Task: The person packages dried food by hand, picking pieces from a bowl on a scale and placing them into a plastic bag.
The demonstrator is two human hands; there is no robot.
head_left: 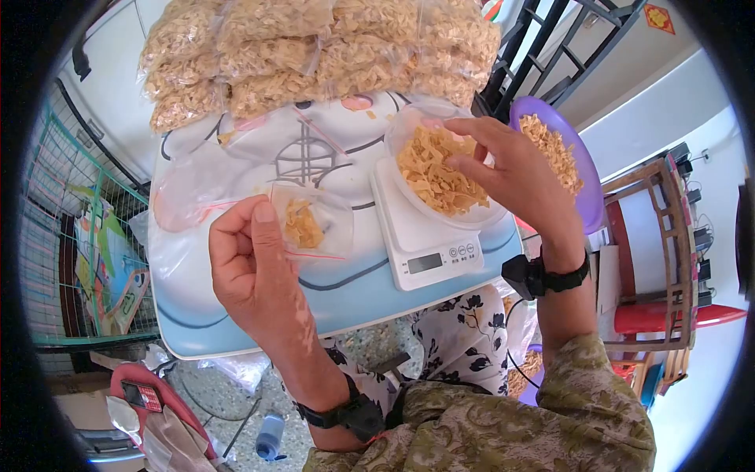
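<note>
My left hand (253,256) pinches the edge of a small clear plastic zip bag (336,216) between thumb and fingers. A few yellowish dried flakes lie inside the bag, and a red strip runs along its near edge. My right hand (515,169) is over the right side of a clear plastic bowl (395,130), thumb and fingers apart with nothing visible between them. Curled, dried tan flakes (436,169) fill part of the bowl. Under it stands a white kitchen scale (391,228); its display is too small to read.
Filled clear bags (314,55) are stacked along the table's far side. More flat plastic bags (200,177) lie at left on the patterned table (185,303). A purple basin (590,181) of dried pieces stands at right. A green wire cage (86,236) is left of the table.
</note>
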